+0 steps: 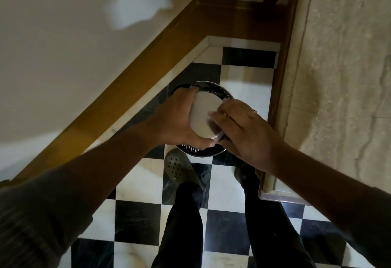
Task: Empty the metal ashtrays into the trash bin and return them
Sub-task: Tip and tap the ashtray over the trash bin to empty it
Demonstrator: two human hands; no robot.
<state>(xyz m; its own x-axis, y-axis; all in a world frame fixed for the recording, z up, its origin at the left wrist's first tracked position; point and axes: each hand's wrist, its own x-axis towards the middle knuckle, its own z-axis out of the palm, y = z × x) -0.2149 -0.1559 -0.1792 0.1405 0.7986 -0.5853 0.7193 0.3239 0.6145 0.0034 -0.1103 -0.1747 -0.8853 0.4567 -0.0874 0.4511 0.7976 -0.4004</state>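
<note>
My left hand (177, 119) grips a round metal ashtray (203, 115) turned upside down, its pale flat bottom facing me. It hangs directly over a perforated black metal trash bin (220, 94) that stands on the floor in a corner. My right hand (243, 132) lies against the ashtray's right edge, fingers spread over its bottom. A thin pale edge shows under the right fingers; I cannot tell if it is the ashtray's rim or a separate piece. The bin's inside is mostly hidden by my hands.
Black-and-white checkered floor tiles (137, 221) stretch toward me. A brown wooden baseboard (148, 64) runs diagonally along the left wall. A rough plaster wall (342, 77) closes the right side. My feet, one in a green clog (179, 168), stand just before the bin.
</note>
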